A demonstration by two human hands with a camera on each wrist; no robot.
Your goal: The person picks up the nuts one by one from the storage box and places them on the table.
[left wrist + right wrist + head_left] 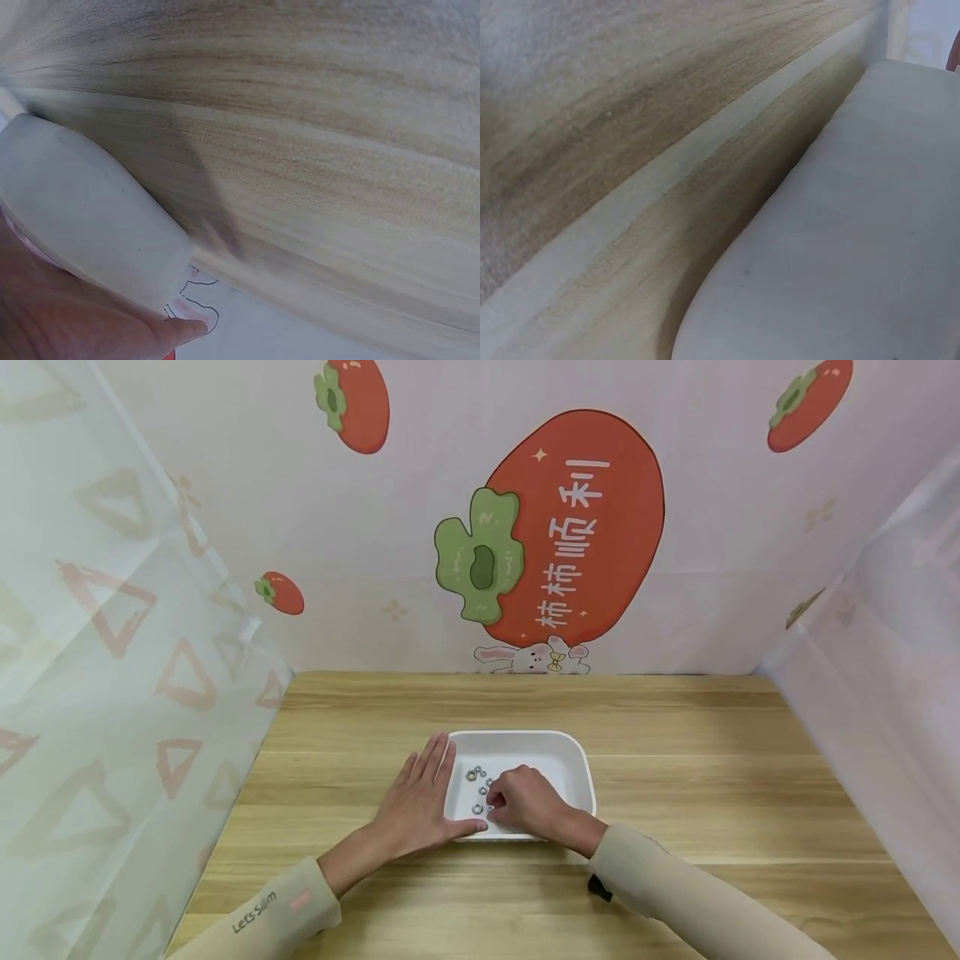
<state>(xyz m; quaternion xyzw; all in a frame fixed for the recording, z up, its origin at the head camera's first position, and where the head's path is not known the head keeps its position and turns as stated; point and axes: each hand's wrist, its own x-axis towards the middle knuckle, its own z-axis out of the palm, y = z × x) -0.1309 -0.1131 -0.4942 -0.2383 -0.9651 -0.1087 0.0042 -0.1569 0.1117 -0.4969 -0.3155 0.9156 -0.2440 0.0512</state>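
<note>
A white tray [555, 756] lies on the wooden table, with several small metal rings or nuts [477, 809] scattered over its left half. My left hand [412, 806] rests along the tray's left side, fingers straight and thumb spread over the front rim. In the left wrist view, the left hand [82, 326] lies against the tray's wall [90, 202]. My right hand [528, 797] reaches over the front right rim into the tray, fingers curled down among the metal pieces. Its fingertips are partly hidden; I cannot tell whether they pinch a piece. The tray's outer wall [840, 247] fills the right wrist view.
The wooden table [697, 793] extends around the tray. A small black object [599, 887] shows beside the right sleeve. A printed cloth wall [360, 552] stands behind the table, and pale sheets hang on both sides.
</note>
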